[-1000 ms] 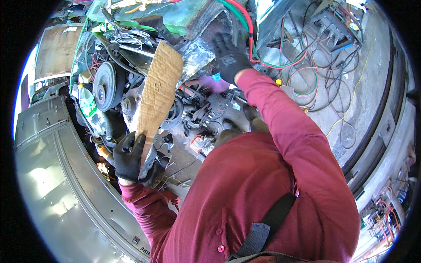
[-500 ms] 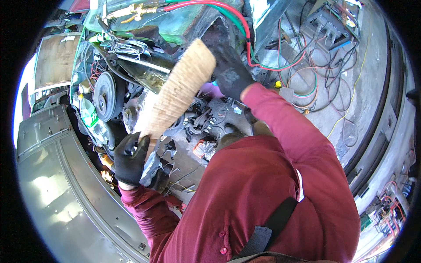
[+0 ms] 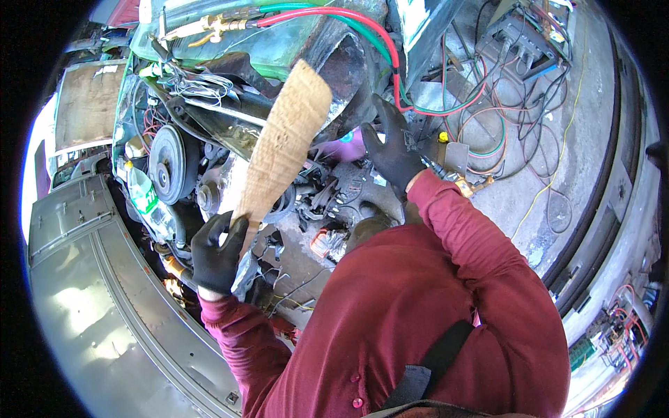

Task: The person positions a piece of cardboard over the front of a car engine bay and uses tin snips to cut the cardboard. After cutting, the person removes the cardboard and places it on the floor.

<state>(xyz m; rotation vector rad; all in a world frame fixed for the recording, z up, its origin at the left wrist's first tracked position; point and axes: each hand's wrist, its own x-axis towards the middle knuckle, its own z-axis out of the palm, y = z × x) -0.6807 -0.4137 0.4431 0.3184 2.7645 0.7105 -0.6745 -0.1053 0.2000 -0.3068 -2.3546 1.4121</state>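
Note:
My left hand (image 3: pixel 217 258), in a black glove, pinches the narrow lower end of a flat tan paddle-shaped piece (image 3: pixel 284 132), cardboard or wood; I cannot tell which. The piece tilts up and to the right over an engine bay, its broad end near a rusty, torn edge of green bodywork (image 3: pixel 341 73). My right hand (image 3: pixel 396 150), gloved too, is apart from the piece, thumb and fingers spread, with nothing seen in it. Below the piece are engine parts, among them a large grey pulley (image 3: pixel 167 164).
A brass torch (image 3: pixel 216 26) with red and green hoses (image 3: pixel 376 31) lies on the bodywork. Cables tangle around a grey box (image 3: pixel 526 45) at the far right. A plastic bottle (image 3: pixel 143 191) lies beside the pulley. Grey metal panelling (image 3: pixel 97 299) fills the left.
My right hand has drawn away from the piece's broad end, to the right and down, and its fingers now show spread. The piece has steepened slightly; my left hand has shifted a little right.

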